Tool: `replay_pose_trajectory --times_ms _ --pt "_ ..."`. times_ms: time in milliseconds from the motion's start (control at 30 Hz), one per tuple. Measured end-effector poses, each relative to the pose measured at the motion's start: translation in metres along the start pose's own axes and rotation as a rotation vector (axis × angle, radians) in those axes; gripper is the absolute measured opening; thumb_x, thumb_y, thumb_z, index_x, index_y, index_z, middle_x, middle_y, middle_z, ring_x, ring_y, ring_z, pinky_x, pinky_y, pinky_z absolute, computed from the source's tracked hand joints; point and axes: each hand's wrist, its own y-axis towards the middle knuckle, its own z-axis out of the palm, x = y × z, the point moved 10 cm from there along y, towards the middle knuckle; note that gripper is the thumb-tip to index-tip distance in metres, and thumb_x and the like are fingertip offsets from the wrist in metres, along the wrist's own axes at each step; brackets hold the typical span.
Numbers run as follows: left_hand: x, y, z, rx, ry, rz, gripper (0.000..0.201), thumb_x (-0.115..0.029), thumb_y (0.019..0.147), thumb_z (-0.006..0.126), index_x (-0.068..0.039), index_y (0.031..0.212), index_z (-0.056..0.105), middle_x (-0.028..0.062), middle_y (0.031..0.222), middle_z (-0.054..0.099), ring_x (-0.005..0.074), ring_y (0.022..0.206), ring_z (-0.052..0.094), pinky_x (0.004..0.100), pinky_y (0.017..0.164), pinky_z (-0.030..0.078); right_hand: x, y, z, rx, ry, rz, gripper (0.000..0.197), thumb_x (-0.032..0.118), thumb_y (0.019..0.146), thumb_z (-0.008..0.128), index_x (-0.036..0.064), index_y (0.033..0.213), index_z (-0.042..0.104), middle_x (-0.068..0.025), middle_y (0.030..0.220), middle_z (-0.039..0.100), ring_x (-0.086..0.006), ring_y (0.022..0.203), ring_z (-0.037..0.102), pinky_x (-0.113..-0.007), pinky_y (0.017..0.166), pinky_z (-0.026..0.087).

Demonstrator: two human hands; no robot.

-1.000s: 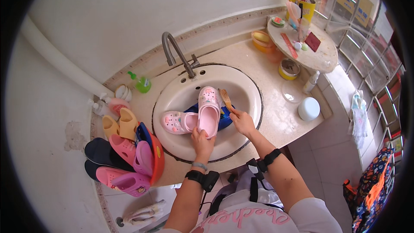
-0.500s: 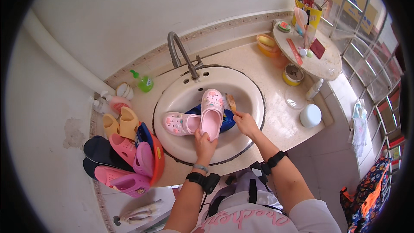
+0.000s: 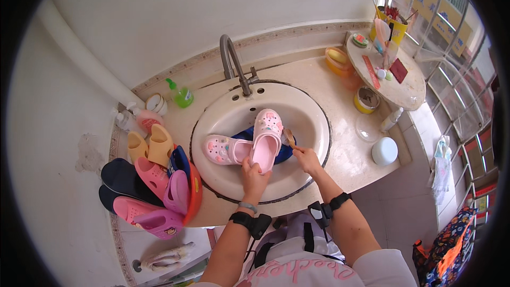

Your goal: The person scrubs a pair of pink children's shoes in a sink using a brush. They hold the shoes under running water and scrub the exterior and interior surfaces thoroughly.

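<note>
In the off-white sink [image 3: 315, 133], a pale pink clog [image 3: 218, 149], toe leftward, pierced with holes and studded with colorful charms; beside it, a partly hidden dark blue item [image 3: 245, 134]. Next, the left grip [image 3: 255, 179], curled closed on the heel of a matching charm-studded clog [image 3: 266, 142], also within the sink, toe toward the faucet [image 3: 228, 56], smooth lining upward. Close by its right side, a wooden brush [image 3: 289, 138], bristle contact impossible to tell, handle wrapped in the closed right grip [image 3: 307, 160].
</note>
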Motion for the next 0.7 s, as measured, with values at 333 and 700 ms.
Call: replay_pose_trajectory --times_ms 333,700 --pt "-0.007 -0.007 -0.029 -0.217 -0.163 0.039 0.038 0.003 0.073 0.055 -0.001 0.111 0.05 0.0213 0.114 0.045 0.0379 0.105 0.044 0.0412 0.092 0.035 0.051 -0.043 -0.04 -0.183 0.188 -0.425 0.041 0.025 0.085 0.054 0.006 0.121 0.051 -0.0177 0.094 0.063 -0.024 0.084 0.062 -0.03 0.076 0.045" --pt "0.004 -0.012 -0.028 -0.218 -0.158 0.057 0.045 0.007 0.068 0.052 0.0 0.112 0.051 0.018 0.108 0.054 0.0347 0.102 0.05 0.039 0.09 0.039 0.095 -0.123 0.013 -0.103 -0.538 -0.815 0.033 0.02 0.081 0.057 0.011 0.113 0.055 -0.0163 0.073 0.053 -0.033 0.055 0.056 -0.041 0.052 0.047"
